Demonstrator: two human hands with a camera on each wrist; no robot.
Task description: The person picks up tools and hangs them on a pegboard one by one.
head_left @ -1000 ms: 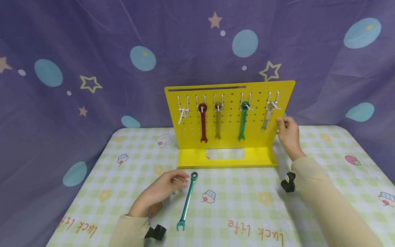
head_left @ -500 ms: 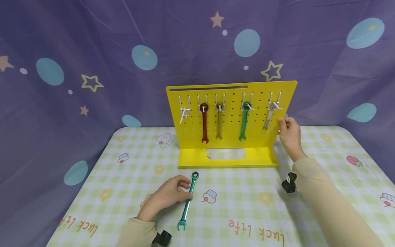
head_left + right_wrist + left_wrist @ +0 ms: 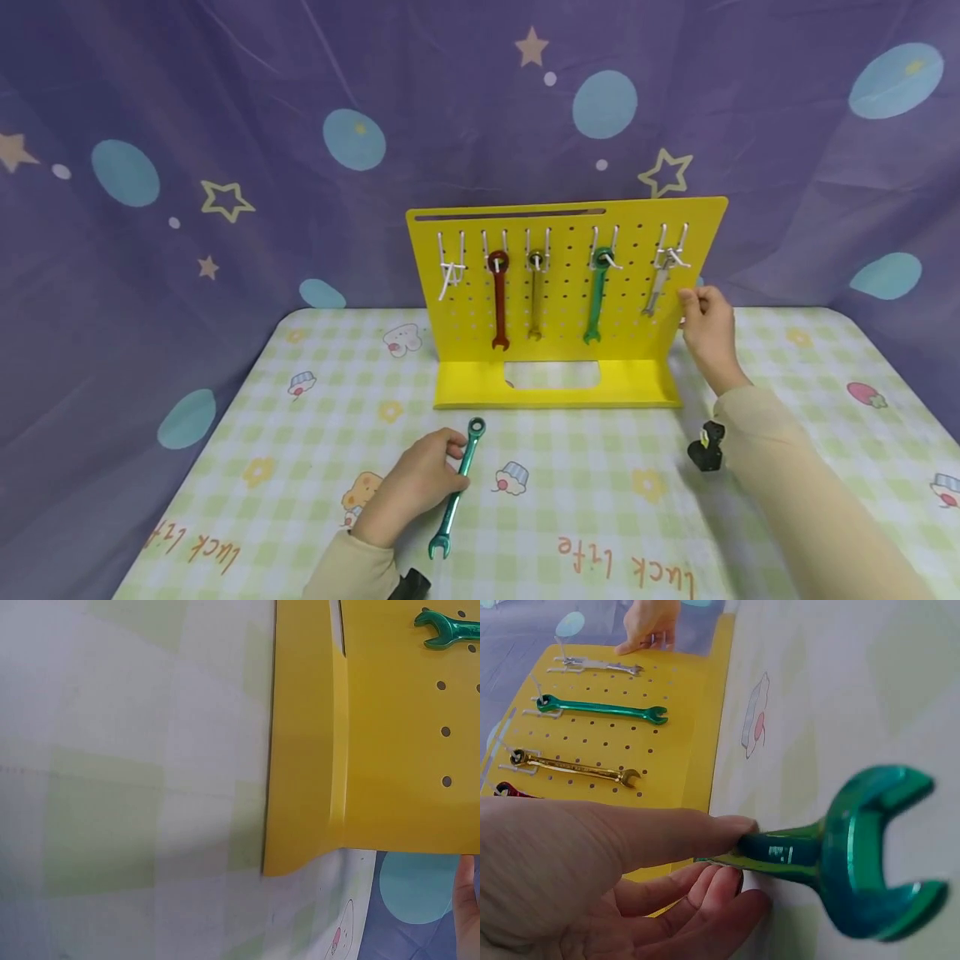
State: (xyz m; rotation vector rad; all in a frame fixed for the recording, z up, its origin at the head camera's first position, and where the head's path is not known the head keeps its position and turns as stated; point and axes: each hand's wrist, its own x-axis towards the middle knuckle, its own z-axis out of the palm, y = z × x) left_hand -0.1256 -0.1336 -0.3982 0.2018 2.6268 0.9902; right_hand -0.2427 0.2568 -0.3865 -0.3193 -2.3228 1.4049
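Note:
My left hand (image 3: 423,479) pinches a shiny teal-green combination wrench (image 3: 452,510) by its shaft, thumb on top and fingers curled beneath. The wrench's ring end points toward the board and its open end toward me; that open end (image 3: 855,859) looms large in the left wrist view. At the right edge of a yellow pegboard (image 3: 562,342), my right hand (image 3: 708,337) grips the panel between thumb and fingers, with some fingers hidden behind it. Hanging on the board are a red wrench (image 3: 500,304), a gold wrench (image 3: 536,304), a green wrench (image 3: 596,304) and a small silver wrench (image 3: 658,287).
The pegboard's folded yellow base (image 3: 468,387) rests on a green-and-white checked tablecloth (image 3: 585,517). A white double hook (image 3: 452,271) juts out at the board's left end. Behind the table hangs a purple curtain (image 3: 465,100) with stars and blue ovals.
My left hand has moved right and onto the wrench lying on the table and taken hold of its shaft. My right hand stays on the board's edge.

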